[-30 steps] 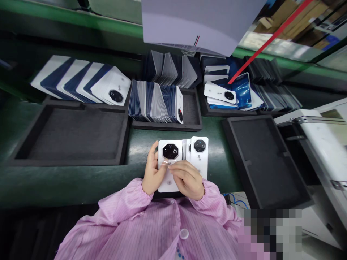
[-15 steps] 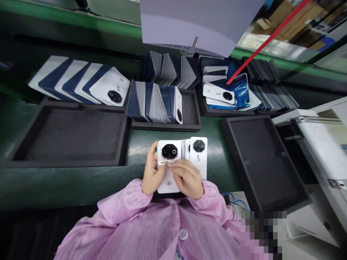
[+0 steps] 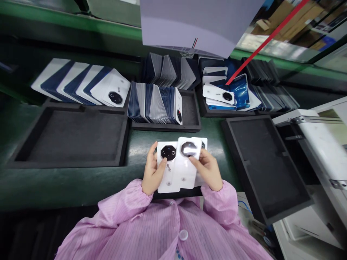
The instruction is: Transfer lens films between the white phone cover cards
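My left hand (image 3: 154, 171) grips the left edge of a white phone back cover (image 3: 164, 182), its thumb on the front just below the black eight-sided camera window. In my right hand (image 3: 210, 168) is a second white phone back cover (image 3: 185, 169), pinched by its right edge with the thumb near its camera window. This second cover overlaps the right side of the first, and light glares off its window. Behind it, another white cover (image 3: 204, 141) shows only in part at the top right; the rest is hidden.
Fanned white and blue covers (image 3: 108, 86) stand at the back left, beyond a black foam tray (image 3: 70, 162). A dense row of covers (image 3: 154, 104) fills part of the middle tray. Loose covers (image 3: 218, 91) lie back right, and another black tray (image 3: 268, 159) sits slanted at right.
My right hand has moved from the front of the left cover to the right and now holds a second cover, tilted over the first. My left hand has barely moved.
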`<state>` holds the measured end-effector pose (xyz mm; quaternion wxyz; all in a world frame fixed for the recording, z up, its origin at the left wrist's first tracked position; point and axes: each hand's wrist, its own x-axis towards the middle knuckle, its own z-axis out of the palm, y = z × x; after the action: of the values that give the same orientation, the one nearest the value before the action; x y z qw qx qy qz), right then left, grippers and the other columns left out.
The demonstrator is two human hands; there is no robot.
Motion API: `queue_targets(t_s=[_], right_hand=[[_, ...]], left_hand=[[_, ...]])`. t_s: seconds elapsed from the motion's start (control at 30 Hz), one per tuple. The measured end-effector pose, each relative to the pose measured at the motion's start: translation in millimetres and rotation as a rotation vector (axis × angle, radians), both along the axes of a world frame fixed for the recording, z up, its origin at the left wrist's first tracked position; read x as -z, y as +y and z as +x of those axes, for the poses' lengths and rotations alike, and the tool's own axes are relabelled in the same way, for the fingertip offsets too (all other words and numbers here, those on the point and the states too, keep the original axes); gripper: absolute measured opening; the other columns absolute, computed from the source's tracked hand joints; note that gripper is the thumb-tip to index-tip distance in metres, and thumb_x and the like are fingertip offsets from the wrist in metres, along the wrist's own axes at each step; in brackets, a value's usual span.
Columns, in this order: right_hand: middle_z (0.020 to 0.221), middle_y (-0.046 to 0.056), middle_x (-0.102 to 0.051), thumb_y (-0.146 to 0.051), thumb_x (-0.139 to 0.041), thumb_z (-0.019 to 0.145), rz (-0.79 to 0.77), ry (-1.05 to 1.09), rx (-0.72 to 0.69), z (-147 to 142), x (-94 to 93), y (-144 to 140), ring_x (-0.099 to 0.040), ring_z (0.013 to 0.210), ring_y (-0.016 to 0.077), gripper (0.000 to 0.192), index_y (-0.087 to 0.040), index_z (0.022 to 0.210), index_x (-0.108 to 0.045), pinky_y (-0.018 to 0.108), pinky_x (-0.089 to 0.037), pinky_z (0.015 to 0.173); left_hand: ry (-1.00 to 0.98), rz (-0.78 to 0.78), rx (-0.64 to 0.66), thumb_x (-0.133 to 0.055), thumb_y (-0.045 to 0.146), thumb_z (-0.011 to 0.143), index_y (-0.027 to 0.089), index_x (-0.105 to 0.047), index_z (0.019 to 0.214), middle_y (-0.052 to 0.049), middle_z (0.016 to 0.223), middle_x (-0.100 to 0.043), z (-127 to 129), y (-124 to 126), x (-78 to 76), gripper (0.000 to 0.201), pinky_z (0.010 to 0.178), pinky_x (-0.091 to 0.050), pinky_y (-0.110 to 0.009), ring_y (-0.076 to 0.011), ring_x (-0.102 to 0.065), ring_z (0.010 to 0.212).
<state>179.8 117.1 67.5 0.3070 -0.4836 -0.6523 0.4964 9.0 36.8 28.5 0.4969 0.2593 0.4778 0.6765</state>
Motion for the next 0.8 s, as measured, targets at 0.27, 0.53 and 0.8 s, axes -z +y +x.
queue_targets(t_s=[0.27,0.53,0.8], right_hand=[[0.085,0.005,-0.069,-0.044,-0.067,0.079,0.038,-0.117,0.231,42.8,7.8,11.6,-0.064,0.070,0.0188,0.031,-0.020,0.097,-0.061,0.032,-0.052,0.064],[0.092,0.010,-0.057,-0.050,-0.066,0.076,0.451,-0.652,0.255,41.6,26.1,15.7,-0.058,0.075,0.0223,0.040,-0.015,0.095,-0.061,0.044,-0.051,0.074],[0.090,0.005,-0.059,-0.024,-0.061,0.087,0.575,-0.250,-0.113,-14.9,-10.5,4.2,-0.057,0.079,0.0177,0.011,-0.020,0.097,-0.060,0.033,-0.050,0.068]], left_hand=[[-0.005,-0.016,0.010,-0.059,0.027,0.088,0.029,-0.026,0.143,-0.006,0.116,-0.064,-1.2,0.0,-0.9,0.063,0.095,-0.049,-0.033,-0.0177,-0.062,0.107],[0.023,-0.034,0.051,-0.059,0.028,0.087,0.031,-0.021,0.144,-0.008,0.128,-0.059,-1.1,0.8,2.6,0.069,0.099,-0.046,-0.036,-0.0202,-0.058,0.116],[0.173,-0.034,0.165,-0.055,0.029,0.089,0.028,-0.023,0.145,-0.010,0.127,-0.060,3.8,-2.7,4.9,0.064,0.086,-0.054,-0.036,-0.0206,-0.064,0.103]])
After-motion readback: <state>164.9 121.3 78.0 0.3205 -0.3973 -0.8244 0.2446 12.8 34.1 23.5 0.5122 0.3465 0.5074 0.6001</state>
